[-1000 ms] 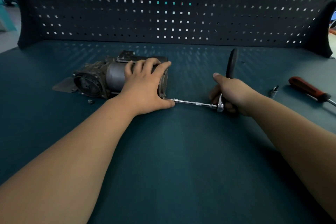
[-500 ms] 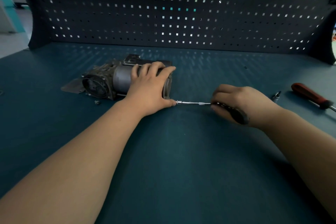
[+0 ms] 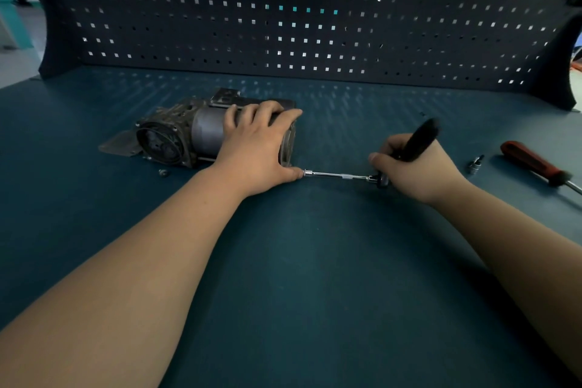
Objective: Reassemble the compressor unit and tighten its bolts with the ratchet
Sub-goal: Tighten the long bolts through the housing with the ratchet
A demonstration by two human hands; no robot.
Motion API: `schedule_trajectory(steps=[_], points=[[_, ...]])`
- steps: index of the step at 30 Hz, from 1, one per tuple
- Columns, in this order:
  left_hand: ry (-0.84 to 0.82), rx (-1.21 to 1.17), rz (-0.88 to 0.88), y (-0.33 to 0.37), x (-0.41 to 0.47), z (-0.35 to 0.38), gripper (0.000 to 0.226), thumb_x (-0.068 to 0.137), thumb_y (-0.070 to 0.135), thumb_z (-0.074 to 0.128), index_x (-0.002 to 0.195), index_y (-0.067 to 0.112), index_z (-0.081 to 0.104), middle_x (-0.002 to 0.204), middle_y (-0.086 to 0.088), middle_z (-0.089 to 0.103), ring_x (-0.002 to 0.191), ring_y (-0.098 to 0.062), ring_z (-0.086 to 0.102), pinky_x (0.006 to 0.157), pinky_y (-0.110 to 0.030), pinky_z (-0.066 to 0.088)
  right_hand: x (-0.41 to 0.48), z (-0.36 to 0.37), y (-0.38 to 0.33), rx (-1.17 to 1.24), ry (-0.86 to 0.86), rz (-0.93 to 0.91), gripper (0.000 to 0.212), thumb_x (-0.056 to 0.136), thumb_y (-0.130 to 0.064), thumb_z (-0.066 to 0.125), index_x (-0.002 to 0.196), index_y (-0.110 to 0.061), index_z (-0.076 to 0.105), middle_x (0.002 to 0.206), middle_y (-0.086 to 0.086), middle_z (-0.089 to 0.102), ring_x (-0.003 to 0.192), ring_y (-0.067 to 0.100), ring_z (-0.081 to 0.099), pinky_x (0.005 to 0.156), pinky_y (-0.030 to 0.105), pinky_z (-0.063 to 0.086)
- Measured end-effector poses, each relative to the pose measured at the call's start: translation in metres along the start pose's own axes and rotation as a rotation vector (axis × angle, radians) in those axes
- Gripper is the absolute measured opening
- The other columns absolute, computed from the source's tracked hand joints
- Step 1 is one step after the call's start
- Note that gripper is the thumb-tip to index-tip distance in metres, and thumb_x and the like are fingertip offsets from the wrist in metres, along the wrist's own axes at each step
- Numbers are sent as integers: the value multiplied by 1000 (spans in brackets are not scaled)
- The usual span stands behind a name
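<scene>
The grey compressor unit (image 3: 176, 138) lies on its side on the blue-green bench, round end facing left. My left hand (image 3: 255, 148) lies over its cylindrical body, fingers curled round the top, thumb near the lower right bolt. A ratchet (image 3: 419, 138) with a long chrome extension (image 3: 337, 174) reaches from that bolt to my right hand (image 3: 415, 167). My right hand grips the ratchet at its head, and the black handle points up and away to the right.
A small loose bolt (image 3: 162, 172) lies in front of the compressor. A spare socket (image 3: 475, 164) and a red-handled screwdriver (image 3: 535, 162) lie at the right. A dark pegboard (image 3: 299, 9) walls the back of the bench (image 3: 299, 261).
The ratchet handle has swung back up and away from me after lying low toward me half a second ago. My left hand has stayed on the compressor.
</scene>
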State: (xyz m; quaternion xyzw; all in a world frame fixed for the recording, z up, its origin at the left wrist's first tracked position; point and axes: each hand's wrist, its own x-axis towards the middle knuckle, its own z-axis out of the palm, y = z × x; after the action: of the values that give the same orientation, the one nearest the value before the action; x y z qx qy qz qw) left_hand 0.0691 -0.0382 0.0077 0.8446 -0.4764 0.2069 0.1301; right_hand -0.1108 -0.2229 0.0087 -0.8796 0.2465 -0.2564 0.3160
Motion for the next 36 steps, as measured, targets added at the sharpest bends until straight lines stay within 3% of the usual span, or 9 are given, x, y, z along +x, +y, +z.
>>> schedule_trajectory(steps=[4,11,15,18,20,23,29,33,36], points=[[-9,10,5,1,-1,-1,101,62,74,63,145,39,17,143,4,26,133,-24,21,115,-50,5,9,-1,-6,230,-146,277,33,83,-26,65,57,-9,57,53,20,61,34,21,47,35,22,35],[-6,16,8,0,-2,-2,102,61,75,63,145,39,18,143,4,26,133,-24,22,114,-49,5,12,-2,-8,326,-281,548,37,84,-39,63,60,-12,54,59,11,62,35,15,42,34,19,28],[-8,24,13,1,-2,-1,103,60,76,63,145,39,17,143,4,25,133,-24,21,114,-50,6,3,2,-8,269,-223,386,39,86,-37,61,55,-14,55,61,18,61,36,21,41,37,21,30],[-8,22,7,1,-2,-2,103,60,76,64,145,39,17,144,4,26,133,-24,21,114,-49,6,-7,0,-9,95,-181,114,38,90,-33,59,54,-19,58,53,2,63,38,16,51,37,20,37],[-4,22,7,1,-3,-2,103,61,75,64,145,39,18,144,4,26,134,-24,22,114,-50,6,-13,-9,-11,-180,-187,-181,28,89,-31,62,62,-25,62,60,-4,63,54,8,58,53,20,47],[-4,19,4,2,-3,-2,100,62,74,65,145,39,19,144,4,26,134,-24,22,115,-50,6,-19,-22,-16,-453,-308,-551,12,88,-24,65,82,-15,69,83,-2,60,73,18,60,70,38,51],[-5,16,-4,1,-3,-1,99,63,73,64,144,41,19,144,5,26,134,-23,21,115,-49,5,-20,-24,-18,-585,-311,-608,23,91,-28,63,110,-14,66,110,0,58,88,24,62,75,39,50],[3,11,-3,1,-3,0,99,63,73,65,144,41,20,143,5,27,134,-24,22,115,-50,5,-19,-24,-16,-573,-339,-606,24,90,-31,63,110,-16,64,106,-2,58,87,21,61,74,39,50],[9,12,-5,1,-3,-1,98,63,72,65,144,40,21,143,5,28,133,-23,22,115,-49,5,-15,-15,-9,-450,-266,-480,17,88,-35,63,94,-20,67,88,-8,63,81,14,62,73,33,50]])
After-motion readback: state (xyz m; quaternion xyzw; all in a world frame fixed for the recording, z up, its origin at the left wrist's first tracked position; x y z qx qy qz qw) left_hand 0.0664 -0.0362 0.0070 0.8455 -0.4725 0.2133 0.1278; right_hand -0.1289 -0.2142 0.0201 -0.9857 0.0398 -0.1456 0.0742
